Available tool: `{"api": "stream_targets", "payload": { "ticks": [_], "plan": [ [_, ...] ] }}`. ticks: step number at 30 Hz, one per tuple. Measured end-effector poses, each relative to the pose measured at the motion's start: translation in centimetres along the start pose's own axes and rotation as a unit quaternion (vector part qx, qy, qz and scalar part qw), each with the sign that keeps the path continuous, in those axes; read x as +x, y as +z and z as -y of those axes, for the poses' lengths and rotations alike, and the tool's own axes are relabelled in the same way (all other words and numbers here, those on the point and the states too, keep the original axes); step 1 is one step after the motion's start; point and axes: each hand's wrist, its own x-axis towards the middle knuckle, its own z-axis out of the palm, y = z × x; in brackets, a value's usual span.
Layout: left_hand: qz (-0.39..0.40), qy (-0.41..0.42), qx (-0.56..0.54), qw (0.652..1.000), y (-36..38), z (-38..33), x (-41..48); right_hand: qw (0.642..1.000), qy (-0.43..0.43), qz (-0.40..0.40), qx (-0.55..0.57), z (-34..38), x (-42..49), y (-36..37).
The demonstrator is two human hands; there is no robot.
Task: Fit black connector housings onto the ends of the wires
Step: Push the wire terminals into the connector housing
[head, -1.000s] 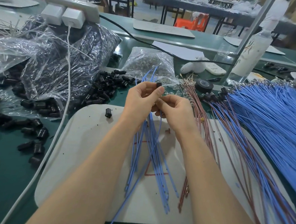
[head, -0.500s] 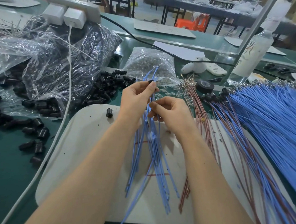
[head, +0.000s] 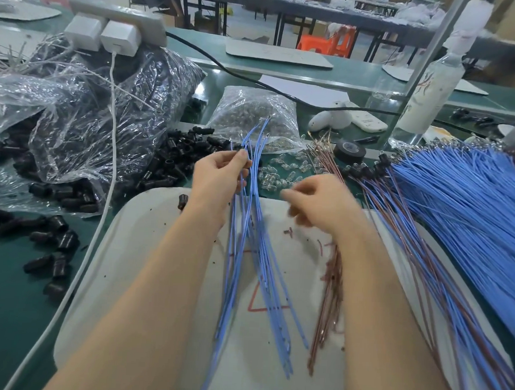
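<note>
Early in the batch, by my read: left hand pinches a small bunch of thin blue insulated wires near their top ends over the white plastic work board, and the visible tips are bare. Right hand is blurred with fingers curled, so I can't tell if it holds anything. The loose pile of small black plastic connector housings lies on the green counter just left of the left hand, and the big fan of blue wires looks mostly unfitted.
</note>
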Motion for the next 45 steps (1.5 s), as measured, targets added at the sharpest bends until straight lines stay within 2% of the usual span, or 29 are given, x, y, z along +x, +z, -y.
{"api": "stream_targets", "payload": {
  "ticks": [1,2,3,6,13,18,21,23,25,27,30,35,38,40,41,44,45],
  "plan": [
    [0.016,0.003,0.015,1.0,0.3,0.1,-0.2,0.991,0.028,-0.103,-0.076,-0.7,0.6,-0.4],
    [0.029,0.005,0.023,0.999,0.5,0.1,-0.4,0.975,0.062,-0.162,-0.139,-1.5,0.9,-0.8],
    [0.038,0.007,0.025,0.999,0.7,0.1,-0.5,0.963,0.096,-0.183,-0.175,-2.1,1.2,-0.9],
    [0.043,0.007,0.03,0.999,0.8,0.1,-0.7,0.953,0.145,-0.177,-0.2,-3.2,2.0,-0.5],
    [0.042,0.008,0.022,0.999,0.8,0.0,-0.9,0.945,0.171,-0.205,-0.189,-3.4,2.3,-0.4],
    [0.042,0.015,0.021,0.999,1.0,0.0,-1.2,0.945,0.152,-0.22,-0.187,-3.3,1.9,-0.1],
    [0.048,0.008,0.007,0.999,1.0,-0.3,-1.3,0.95,0.082,-0.28,-0.114,-3.5,1.8,-0.5],
    [0.068,0.003,-0.017,0.998,1.1,-0.5,-1.5,0.949,0.013,-0.315,-0.005,-2.9,1.6,-0.9],
    [0.106,0.005,-0.039,0.994,1.2,-0.8,-1.7,0.943,-0.032,-0.301,0.141,-2.2,1.4,-0.9],
    [0.153,0.001,-0.045,0.987,1.3,-0.9,-2.0,0.906,-0.05,-0.26,0.33,-1.5,1.1,-0.8],
    [0.235,-0.017,-0.049,0.971,1.6,-0.9,-2.4,0.814,-0.063,-0.223,0.534,-1.2,0.8,-1.1],
    [0.338,-0.058,0.004,0.939,1.7,-0.8,-3.1,0.697,-0.053,-0.259,0.667,-1.3,0.3,-1.7],
    [0.352,-0.052,0.022,0.934,1.6,-0.7,-3.2,0.654,-0.054,-0.277,0.702,-1.3,0.4,-1.7],
    [0.338,-0.026,0.038,0.94,1.6,-0.7,-3.1,0.667,-0.056,-0.271,0.692,-1.3,0.5,-1.5],
    [0.328,-0.015,0.042,0.944,1.6,-0.6,-3.1,0.696,-0.059,-0.261,0.666,-1.3,0.7,-1.2],
    [0.296,-0.002,0.037,0.954,1.8,-0.5,-2.8,0.856,-0.061,-0.195,0.475,-1.0,1.0,0.2],
    [0.288,-0.002,0.031,0.957,1.8,-0.5,-2.8,0.894,-0.059,-0.163,0.414,-0.8,1.1,0.8]
  ]
}}
